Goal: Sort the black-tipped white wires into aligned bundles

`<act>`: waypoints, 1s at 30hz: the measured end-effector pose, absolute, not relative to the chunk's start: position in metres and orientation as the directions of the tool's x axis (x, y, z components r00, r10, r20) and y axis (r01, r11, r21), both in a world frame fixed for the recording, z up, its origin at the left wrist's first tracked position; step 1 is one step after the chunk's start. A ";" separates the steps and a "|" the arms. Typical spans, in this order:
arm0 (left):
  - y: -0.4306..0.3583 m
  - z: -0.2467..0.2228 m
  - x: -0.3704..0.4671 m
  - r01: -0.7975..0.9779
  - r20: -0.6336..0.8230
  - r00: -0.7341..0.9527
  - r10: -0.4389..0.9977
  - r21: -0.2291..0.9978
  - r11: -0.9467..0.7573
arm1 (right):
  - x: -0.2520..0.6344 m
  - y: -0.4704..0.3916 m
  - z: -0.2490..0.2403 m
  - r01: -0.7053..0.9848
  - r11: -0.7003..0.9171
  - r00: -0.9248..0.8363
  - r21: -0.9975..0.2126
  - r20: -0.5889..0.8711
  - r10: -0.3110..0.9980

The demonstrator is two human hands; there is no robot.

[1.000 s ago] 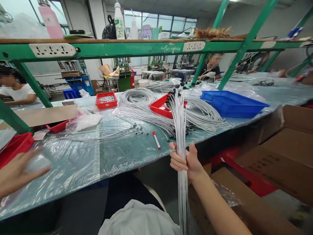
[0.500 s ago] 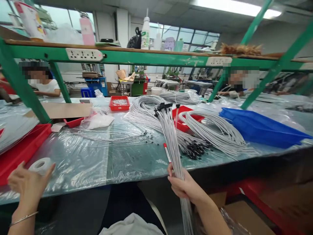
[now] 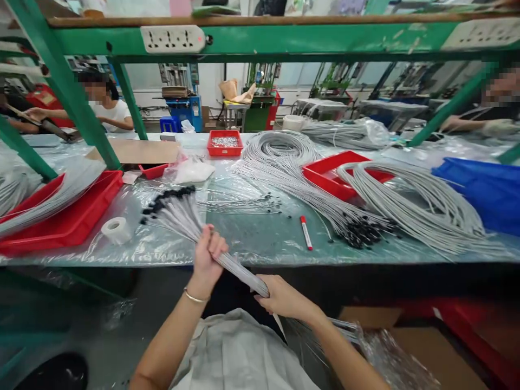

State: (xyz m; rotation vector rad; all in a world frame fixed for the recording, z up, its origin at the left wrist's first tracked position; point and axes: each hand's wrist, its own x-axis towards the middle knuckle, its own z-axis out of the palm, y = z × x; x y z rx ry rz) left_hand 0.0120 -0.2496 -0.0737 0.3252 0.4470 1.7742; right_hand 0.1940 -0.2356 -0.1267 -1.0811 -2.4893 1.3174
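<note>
A bundle of thin grey cables (image 3: 179, 215) with black tips slants across in front of me, its tips fanned out at the upper left over the table. My left hand (image 3: 209, 254), with a bracelet at the wrist, is wrapped round the bundle below the tips. Lower and to the right, my right hand (image 3: 280, 296) grips the same bundle near the table's front edge. Loose cable ends trail below my right hand. A white tape roll (image 3: 116, 230) lies left of the tips, and a red and white marker (image 3: 306, 233) lies to the right.
Several cable coils (image 3: 422, 211) and a pile of black-tipped cables (image 3: 361, 227) lie at the right, by a red tray (image 3: 325, 179) and a blue bin (image 3: 483, 189). A large red tray (image 3: 97, 208) holds cables at left. Green shelf posts rise behind; two people sit beyond.
My left hand has come in from the left and closed round the bundle. The bundle has tilted over to the left, my right hand is lower, and the view has shifted down.
</note>
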 end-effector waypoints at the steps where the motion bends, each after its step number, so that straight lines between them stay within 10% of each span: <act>1: -0.247 -0.068 0.002 -0.848 0.041 -0.262 0.964 0.467 -0.250 | 0.204 -0.232 -0.134 0.569 0.382 -0.730 -0.728 -0.233 0.642; 8: -0.244 -0.036 -0.031 -0.835 0.302 -0.180 0.936 0.457 -0.308 | 0.245 -0.230 -0.146 0.710 0.460 -0.614 -0.533 -0.150 0.775; 17: -0.242 -0.085 0.037 -0.726 0.031 -0.219 0.975 0.663 -0.184 | 0.234 -0.258 -0.135 0.893 0.268 -0.304 -0.362 -0.047 0.951; 26: -0.247 -0.088 0.067 -0.741 -0.053 -0.122 0.991 0.669 -0.056 | 0.253 -0.271 -0.136 0.618 0.259 -0.557 -0.742 -0.181 0.811; 30: -0.243 -0.094 0.096 -0.735 -0.125 -0.019 0.992 0.674 0.071 | 0.258 -0.272 -0.134 0.387 0.012 -0.610 -0.922 -0.247 0.753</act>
